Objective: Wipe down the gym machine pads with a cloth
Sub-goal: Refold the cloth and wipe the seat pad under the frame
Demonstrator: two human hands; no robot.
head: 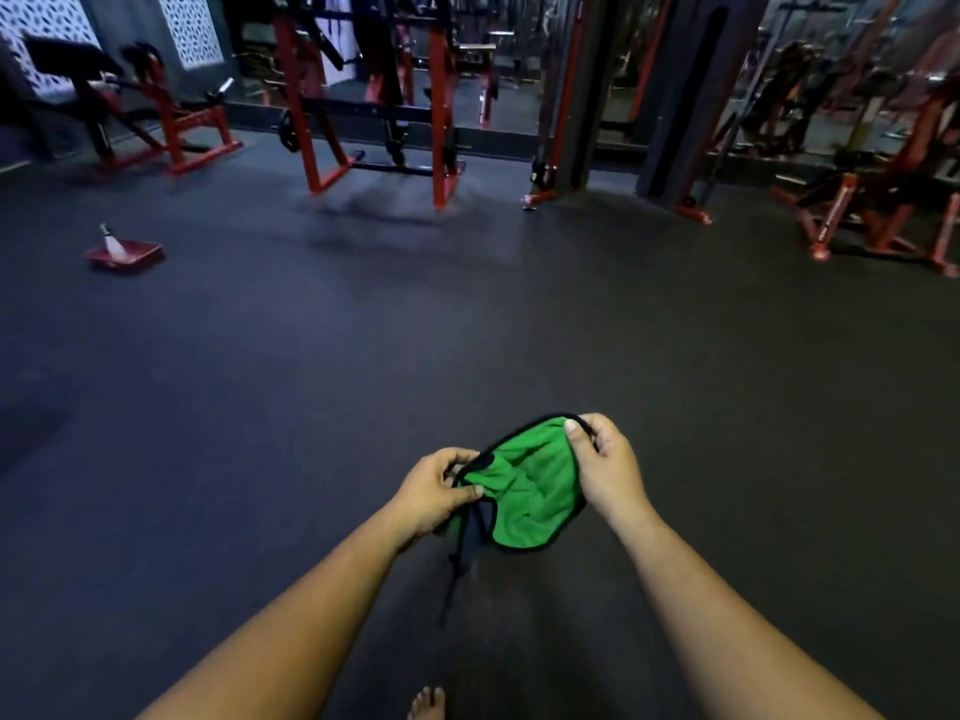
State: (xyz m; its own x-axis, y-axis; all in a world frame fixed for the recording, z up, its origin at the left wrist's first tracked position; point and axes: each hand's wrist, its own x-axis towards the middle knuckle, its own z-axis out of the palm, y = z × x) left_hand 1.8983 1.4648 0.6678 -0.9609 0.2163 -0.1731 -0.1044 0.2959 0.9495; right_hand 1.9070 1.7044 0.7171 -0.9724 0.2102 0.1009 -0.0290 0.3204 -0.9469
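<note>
A green cloth (535, 485) with a black edge is held in front of me over the dark floor. My left hand (434, 493) pinches its near left edge between thumb and fingers. My right hand (605, 467) grips the cloth's far right edge, thumb on top. A dark strip of the cloth hangs down below my left hand. A black padded bench (67, 62) on a red frame stands far off at the back left, well away from both hands.
A red tray (124, 254) with a white bottle lies on the floor at the left. A red and black rack (374, 96) stands at the back centre, more red machines (883, 200) at the right. Dark rubber floor (363, 356) spreads between. My bare foot (428, 704) shows at the bottom.
</note>
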